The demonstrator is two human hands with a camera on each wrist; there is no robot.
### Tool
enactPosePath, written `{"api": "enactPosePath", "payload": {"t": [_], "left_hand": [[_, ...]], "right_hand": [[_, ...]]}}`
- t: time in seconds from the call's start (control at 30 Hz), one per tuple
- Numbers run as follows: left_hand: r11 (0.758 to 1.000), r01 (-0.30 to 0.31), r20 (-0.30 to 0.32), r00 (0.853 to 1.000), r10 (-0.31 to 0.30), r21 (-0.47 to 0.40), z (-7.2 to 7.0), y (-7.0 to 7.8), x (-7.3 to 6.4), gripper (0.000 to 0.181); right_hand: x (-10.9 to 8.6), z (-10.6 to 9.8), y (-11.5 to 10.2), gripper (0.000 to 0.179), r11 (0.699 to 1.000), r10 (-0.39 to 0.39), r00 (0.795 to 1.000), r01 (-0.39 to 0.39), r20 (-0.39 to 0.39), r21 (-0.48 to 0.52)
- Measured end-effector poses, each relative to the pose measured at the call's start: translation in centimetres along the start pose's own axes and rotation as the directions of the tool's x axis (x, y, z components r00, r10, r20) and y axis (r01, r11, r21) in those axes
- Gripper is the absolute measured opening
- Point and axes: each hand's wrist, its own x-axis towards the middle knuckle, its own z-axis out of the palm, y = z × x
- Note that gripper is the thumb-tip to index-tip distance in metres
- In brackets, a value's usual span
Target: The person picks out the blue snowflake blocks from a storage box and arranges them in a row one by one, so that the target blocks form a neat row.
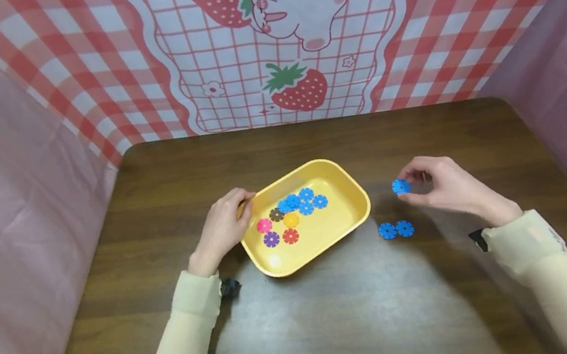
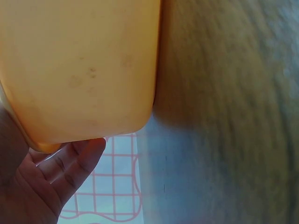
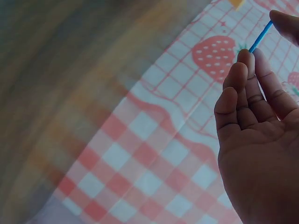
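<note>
My right hand (image 1: 442, 183) pinches a blue notched plastic disc (image 1: 401, 186) between thumb and fingertips, above the table. Edge-on, the same blue disc (image 3: 260, 36) shows as a thin strip in the right wrist view. Two more blue discs (image 1: 387, 231) lie side by side on the table, nearer the person. At the left end of a yellow tray (image 1: 346, 219), my left hand (image 1: 225, 224) grips the rim. Inside are several blue discs (image 1: 306, 206), plus pink (image 1: 264, 225), purple (image 1: 271, 239), red (image 1: 290, 236), orange (image 1: 291, 220) and brown (image 1: 277, 215) ones.
The brown wooden table (image 1: 337, 326) holds the tray near its middle. Behind it hangs a red-and-white checked cloth (image 1: 99, 64) with strawberries. Pink curtains (image 1: 10, 209) border both sides. A dark band sits at each sleeve cuff.
</note>
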Motion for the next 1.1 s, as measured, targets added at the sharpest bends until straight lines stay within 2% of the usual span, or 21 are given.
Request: {"api": "enactPosePath", "payload": {"t": [0.23,0.5,0.87,1.1], "left_hand": [[1.000,0.002,0.001,1.000,-0.002,-0.001,0.0,0.0,-0.1,0.013],[1.000,0.001,0.004,1.000,-0.001,-0.014,0.0,0.0,0.0,0.014],[1.000,0.000,0.008,1.000,0.000,-0.018,-0.1,0.1,0.0,0.013],[1.000,0.002,0.010,1.000,-0.002,-0.020,0.0,0.1,0.0,0.013]], "right_hand": [[-2.5,0.7,2.0,0.033,1.000,-0.025,1.000,0.025,0.012,0.001],[-4.4,1.8,3.5,0.033,0.999,-0.047,0.999,0.047,0.020,0.005],[-5.5,2.6,4.2,0.031,0.998,-0.062,0.997,0.061,0.037,0.024],[-5.9,3.1,4.5,0.031,1.000,-0.022,0.997,0.022,0.079,0.004]]}}
